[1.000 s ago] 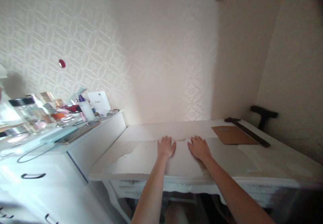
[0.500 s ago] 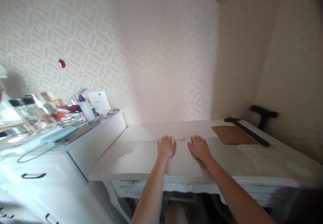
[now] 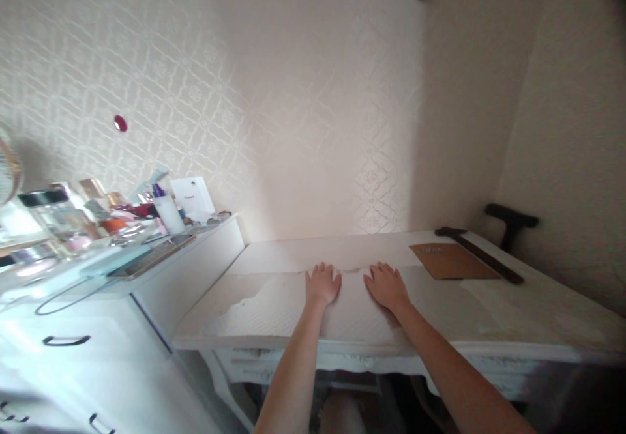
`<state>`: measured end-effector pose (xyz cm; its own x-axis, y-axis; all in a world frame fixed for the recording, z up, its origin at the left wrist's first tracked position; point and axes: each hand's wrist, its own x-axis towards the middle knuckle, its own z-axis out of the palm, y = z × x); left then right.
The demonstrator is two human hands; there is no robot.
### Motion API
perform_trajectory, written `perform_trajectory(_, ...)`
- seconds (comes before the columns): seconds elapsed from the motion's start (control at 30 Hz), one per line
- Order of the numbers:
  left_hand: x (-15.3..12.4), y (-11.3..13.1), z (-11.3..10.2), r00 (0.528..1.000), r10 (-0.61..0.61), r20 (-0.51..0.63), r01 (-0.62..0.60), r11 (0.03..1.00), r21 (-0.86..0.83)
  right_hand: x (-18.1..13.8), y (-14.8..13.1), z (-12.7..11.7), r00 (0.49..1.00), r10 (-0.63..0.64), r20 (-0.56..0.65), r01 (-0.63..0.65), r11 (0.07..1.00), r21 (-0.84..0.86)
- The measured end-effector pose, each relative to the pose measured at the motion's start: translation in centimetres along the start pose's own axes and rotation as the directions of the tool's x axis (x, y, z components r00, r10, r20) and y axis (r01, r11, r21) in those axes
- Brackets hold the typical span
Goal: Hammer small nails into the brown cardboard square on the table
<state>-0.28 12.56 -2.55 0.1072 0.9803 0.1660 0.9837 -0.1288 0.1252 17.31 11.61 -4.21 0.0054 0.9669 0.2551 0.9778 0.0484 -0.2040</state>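
Both palms face down on a worn white table point(image 3: 274, 317) with a patchy, peeling top. My left hand point(image 3: 323, 284) lies left of the table's middle, fingers stretched toward the wall and thumb pointing inward. A short gap away, my right hand point(image 3: 386, 286) rests flat in the same manner, its thumb turned toward the left one. Neither hand holds anything. To the right of my right hand lies a brown paper folder or notebook point(image 3: 452, 262) with faint lettering. Along its far side runs a long dark brown stick-like object point(image 3: 484, 255) with a crosswise end.
On the left stands a white drawer cabinet point(image 3: 195, 284), higher than the table, crowded with bottles and jars point(image 3: 53, 222), a white pump bottle point(image 3: 169, 212) and a phone-like slab point(image 3: 151, 256). A black T-shaped handle point(image 3: 511, 222) rises behind the table's right edge. Patterned wall point(image 3: 313, 128) closes the back.
Both hands stay in place on the table. At the far left edge, a round object, perhaps a fan or mirror, shows more than before.
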Motion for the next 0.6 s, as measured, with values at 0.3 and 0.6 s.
perform_trajectory(0.3,-0.03,-0.04,0.00,1.000,0.003,-0.009,-0.003,1.000,0.001,-0.01,-0.05,-0.09,1.000,0.004,0.005,-0.004,1.000,0.001)
perform_trajectory(0.6,-0.06,0.01,-0.12,1.000,-0.004,0.013,0.004,1.000,0.006,0.02,-0.02,0.04,1.000,0.007,0.013,-0.007,1.000,0.004)
